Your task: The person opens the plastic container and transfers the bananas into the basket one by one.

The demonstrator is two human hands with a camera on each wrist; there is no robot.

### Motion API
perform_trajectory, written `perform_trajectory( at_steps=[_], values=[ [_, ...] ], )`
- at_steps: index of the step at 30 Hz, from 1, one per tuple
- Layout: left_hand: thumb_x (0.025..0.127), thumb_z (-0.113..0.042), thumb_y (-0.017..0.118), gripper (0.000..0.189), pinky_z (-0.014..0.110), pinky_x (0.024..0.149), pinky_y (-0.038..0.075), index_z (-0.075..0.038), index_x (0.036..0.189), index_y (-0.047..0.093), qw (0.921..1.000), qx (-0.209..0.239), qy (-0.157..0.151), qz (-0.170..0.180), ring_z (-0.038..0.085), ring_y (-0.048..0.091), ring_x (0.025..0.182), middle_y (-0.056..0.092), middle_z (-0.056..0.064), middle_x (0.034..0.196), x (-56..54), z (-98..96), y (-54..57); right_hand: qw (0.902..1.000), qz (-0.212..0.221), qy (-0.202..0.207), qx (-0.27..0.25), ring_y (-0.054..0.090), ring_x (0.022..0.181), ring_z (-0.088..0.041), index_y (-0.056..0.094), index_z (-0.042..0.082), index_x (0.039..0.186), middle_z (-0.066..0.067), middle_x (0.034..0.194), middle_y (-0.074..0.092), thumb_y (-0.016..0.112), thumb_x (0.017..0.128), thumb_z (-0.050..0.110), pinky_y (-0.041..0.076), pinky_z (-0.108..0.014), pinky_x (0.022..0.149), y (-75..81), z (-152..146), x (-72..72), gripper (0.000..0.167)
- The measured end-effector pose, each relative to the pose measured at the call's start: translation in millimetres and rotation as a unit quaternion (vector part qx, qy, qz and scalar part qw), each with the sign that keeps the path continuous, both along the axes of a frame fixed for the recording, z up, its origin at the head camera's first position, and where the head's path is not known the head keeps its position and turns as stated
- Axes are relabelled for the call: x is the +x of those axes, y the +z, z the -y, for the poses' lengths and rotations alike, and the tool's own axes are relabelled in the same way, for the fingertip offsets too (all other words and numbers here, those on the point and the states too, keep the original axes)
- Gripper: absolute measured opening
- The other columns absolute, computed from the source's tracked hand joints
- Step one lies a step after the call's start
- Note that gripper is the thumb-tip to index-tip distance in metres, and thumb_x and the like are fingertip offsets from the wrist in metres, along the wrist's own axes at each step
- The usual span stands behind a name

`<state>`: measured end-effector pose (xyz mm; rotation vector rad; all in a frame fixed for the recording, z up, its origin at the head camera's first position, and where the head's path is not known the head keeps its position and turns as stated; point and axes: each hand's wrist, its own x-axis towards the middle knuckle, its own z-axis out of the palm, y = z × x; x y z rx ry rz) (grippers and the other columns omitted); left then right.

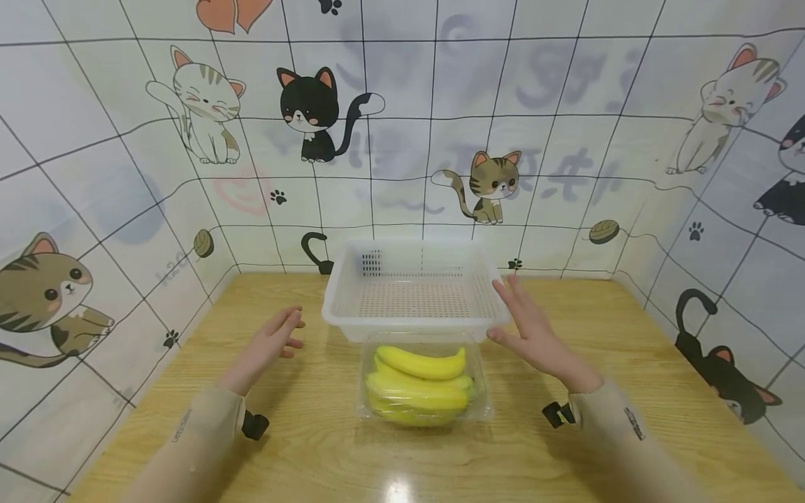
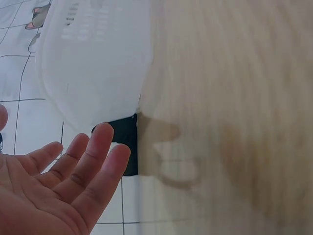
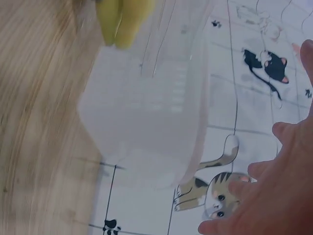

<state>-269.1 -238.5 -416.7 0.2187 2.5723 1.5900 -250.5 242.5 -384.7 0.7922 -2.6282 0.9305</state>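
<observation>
A white plastic basket [image 1: 409, 325] with slotted sides stands at the back of the table. Right in front of it sits a clear plastic box [image 1: 481, 391] holding several yellow bananas [image 1: 418, 391]. My left hand [image 1: 267, 349] is held out to the left of the basket, fingers loosely extended and holding nothing. In the left wrist view its palm and fingers [image 2: 88, 181] show beside the basket wall. On the other side, my right hand [image 1: 534, 335] is spread with its fingertips close by the basket's right rim. The right wrist view shows that hand's fingers [image 3: 264, 169] apart and bare.
The wooden table [image 1: 302, 447] meets a tiled-pattern wall sheet [image 1: 402, 140] with cartoon cats, behind and on both sides. A dark wrist strap piece [image 1: 254, 425] hangs below the left sleeve, and another [image 1: 556, 414] below the right.
</observation>
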Motion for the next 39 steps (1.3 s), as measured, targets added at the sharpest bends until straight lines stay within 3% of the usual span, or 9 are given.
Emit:
perform_trajectory(
  at_steps=[7,12,17,21,24,28,34,39],
  values=[
    [0.099,-0.052,0.044,0.064,0.043,0.087,0.05,-0.011,0.148,0.034,0.9971,0.06,-0.007,0.046,0.036,0.058,0.11,0.039,0.019,0.144,14.6,-16.9,-10.8,0.9993,-0.013,0.028,0.019,0.005,0.139,-0.052,0.018,0.019,0.156,-0.018,0.16,-0.002,0.068,0.089,0.038,0.004,-0.075,0.1,5.4,23.4,24.9,0.086],
    [0.098,-0.049,0.05,0.062,0.043,0.085,0.051,-0.011,0.145,0.039,0.9903,0.115,-0.014,0.077,0.032,0.061,0.103,0.043,0.019,0.137,22.7,-36.2,-16.2,0.9981,-0.027,0.043,0.035,0.008,0.141,-0.047,0.019,0.021,0.156,-0.013,0.161,-0.001,0.068,0.087,0.047,0.002,-0.077,0.098,8.3,40.4,41.8,0.089],
    [0.1,-0.043,0.049,0.061,0.045,0.079,0.054,-0.002,0.144,0.038,0.9819,0.163,-0.037,0.089,0.03,0.063,0.093,0.045,0.023,0.128,28.7,-54.5,-24.1,0.9957,-0.042,0.068,0.047,0.009,0.143,-0.04,0.02,0.023,0.155,-0.009,0.161,-0.001,0.064,0.087,0.056,0.004,-0.077,0.098,6.1,56.5,55.0,0.088],
    [0.099,-0.043,0.052,0.063,0.044,0.078,0.054,-0.001,0.144,0.037,0.969,0.209,-0.044,0.124,0.028,0.062,0.089,0.045,0.02,0.125,32.6,-63.7,-35.4,0.9927,-0.043,0.093,0.063,0.009,0.144,-0.037,0.019,0.024,0.156,-0.007,0.161,-0.003,0.061,0.086,0.061,0.003,-0.076,0.099,3.7,67.0,61.4,0.089],
    [0.096,-0.045,0.055,0.065,0.043,0.08,0.053,-0.005,0.144,0.036,0.9542,0.252,-0.043,0.155,0.026,0.062,0.09,0.043,0.016,0.125,35.2,-68.8,-44.3,0.9915,-0.035,0.102,0.073,0.008,0.145,-0.034,0.018,0.026,0.156,-0.005,0.161,-0.003,0.063,0.085,0.06,0.003,-0.075,0.101,2.3,73.4,64.2,0.091],
    [0.098,-0.045,0.052,0.064,0.045,0.08,0.053,-0.005,0.144,0.035,0.9403,0.291,-0.066,0.164,0.027,0.063,0.09,0.044,0.015,0.122,38.0,-75.4,-50.1,0.9908,-0.024,0.108,0.079,0.009,0.146,-0.03,0.022,0.028,0.155,-0.003,0.162,-0.001,0.065,0.085,0.057,0.007,-0.072,0.104,1.3,81.4,66.0,0.087],
    [0.101,-0.044,0.046,0.062,0.043,0.079,0.053,-0.004,0.146,0.031,0.9283,0.311,-0.096,0.18,0.026,0.064,0.09,0.052,0.015,0.116,43.8,-83.8,-49.8,0.9863,-0.021,0.13,0.099,0.016,0.144,-0.033,0.033,0.025,0.151,-0.01,0.161,0.011,0.065,0.085,0.055,0.014,-0.072,0.102,-1.4,93.4,62.3,0.08],
    [0.103,-0.04,0.04,0.059,0.038,0.075,0.054,-0.002,0.147,0.027,0.9194,0.329,-0.104,0.188,0.023,0.064,0.088,0.057,0.012,0.111,45.6,-85.9,-49.3,0.9806,0.002,0.156,0.118,0.016,0.144,-0.033,0.032,0.026,0.152,-0.011,0.16,0.012,0.062,0.087,0.058,0.014,-0.073,0.102,-3.2,105.4,58.1,0.078]
  ],
)
